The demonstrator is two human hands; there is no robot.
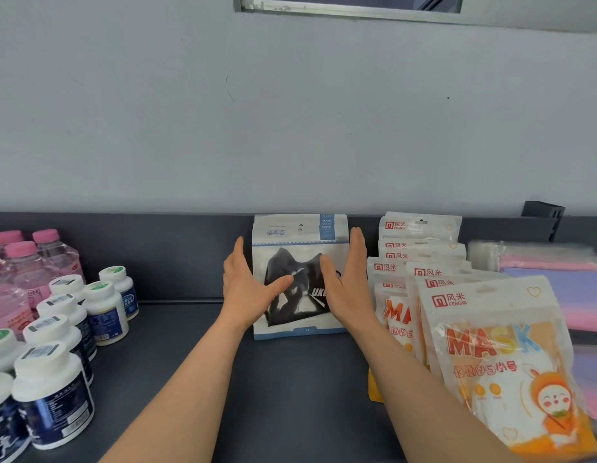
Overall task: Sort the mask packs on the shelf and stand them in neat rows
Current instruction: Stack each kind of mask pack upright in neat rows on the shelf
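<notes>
Head view: black mask packs (302, 262) stand stacked at frame centre on the dark shelf (290, 379), against its back wall. Left hand (248, 289) and right hand (347, 289) flank the stack, fingers straight, palms against its side edges, thumbs on the front. Orange mask packs (490, 345) stand at right, white bottles (56, 362) lower left.

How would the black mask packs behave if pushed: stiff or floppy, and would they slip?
Probably floppy and light: the black mask packs are thin plastic pouches, steadied by the left hand and right hand flat against their sides. Their glossy film may slide on the smooth shelf.
</notes>
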